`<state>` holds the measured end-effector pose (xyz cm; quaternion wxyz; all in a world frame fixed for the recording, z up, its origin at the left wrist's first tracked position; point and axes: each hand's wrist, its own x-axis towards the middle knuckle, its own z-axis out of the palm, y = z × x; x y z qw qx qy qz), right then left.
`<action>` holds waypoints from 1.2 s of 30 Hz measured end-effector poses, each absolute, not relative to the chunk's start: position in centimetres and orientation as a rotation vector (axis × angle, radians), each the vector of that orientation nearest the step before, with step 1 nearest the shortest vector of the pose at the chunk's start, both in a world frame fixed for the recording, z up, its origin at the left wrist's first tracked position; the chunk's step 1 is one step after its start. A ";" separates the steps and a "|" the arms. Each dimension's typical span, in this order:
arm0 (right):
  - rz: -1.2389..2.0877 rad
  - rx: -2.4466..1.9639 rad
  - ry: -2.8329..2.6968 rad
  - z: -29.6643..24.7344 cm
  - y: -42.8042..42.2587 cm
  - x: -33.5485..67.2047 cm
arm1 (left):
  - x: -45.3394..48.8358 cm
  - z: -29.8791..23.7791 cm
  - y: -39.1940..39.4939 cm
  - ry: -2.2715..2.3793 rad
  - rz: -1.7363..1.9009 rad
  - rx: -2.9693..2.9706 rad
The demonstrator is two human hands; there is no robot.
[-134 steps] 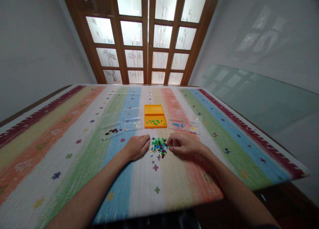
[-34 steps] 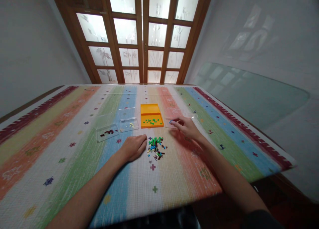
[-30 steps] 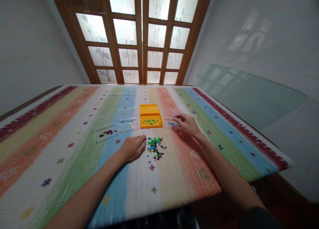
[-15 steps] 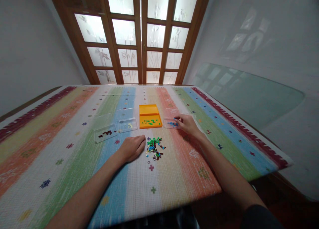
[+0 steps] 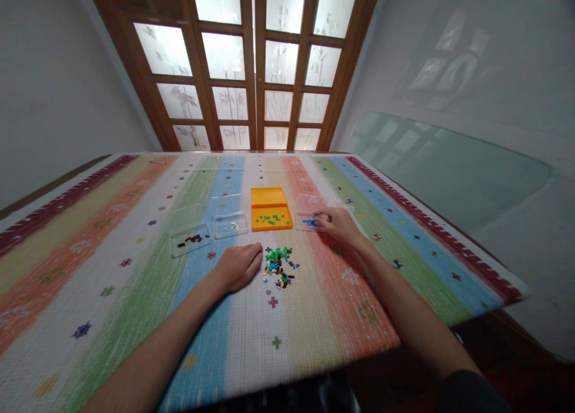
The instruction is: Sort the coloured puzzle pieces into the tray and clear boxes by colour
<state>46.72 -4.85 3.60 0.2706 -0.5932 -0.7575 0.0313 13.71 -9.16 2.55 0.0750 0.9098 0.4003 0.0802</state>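
Striped cloth [image 5: 135, 269] in red, yellow, orange, green, blue and white bands was spread over the table, the bands running away from the person towards wooden doors [image 5: 256, 65] with frosted panes.

The right hand [image 5: 339, 224] was stretched forward to a clear tray [image 5: 302, 223], which was set on the orange band with its long axis across the table. Small blue pieces [image 5: 309, 223] were seen in it, right at the fingertips. The thumb and fingers were drawn narrowly together there, but whether a piece was pinched between them could not be told.

The left hand [image 5: 240, 266] was laid knuckles up on the cloth, its fingers curled under in a loose fist, with nothing seen in it. Just beside its knuckles a pile of tiny bricks [image 5: 278, 266], green, blue, black and yellow, was heaped, drawn out slightly towards the person.

Beyond the pile an orange tray [image 5: 269, 198] was placed with its long axis pointing at the doors, with green pieces in its near half. To its left two further clear trays were lined up, one with pale pieces [image 5: 230, 225] and one with dark pieces [image 5: 188, 242].
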 end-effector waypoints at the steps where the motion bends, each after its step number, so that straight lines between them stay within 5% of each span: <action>1: 0.074 -1.572 -2.042 3.7 -4.9 46.8 | 13.7 2.5 -9.2 1.198 0.240 2.731; 12: 0.112 -1.325 -1.913 6.4 -7.2 46.1 | 13.7 2.3 -9.0 1.193 0.230 2.728; 22: 0.408 -0.917 -2.348 3.2 -12.1 37.7 | 13.4 2.3 -9.1 1.162 0.308 2.693; 36: 0.265 -1.008 -2.483 2.9 -13.3 35.2 | 13.5 2.2 -9.1 1.163 0.288 2.702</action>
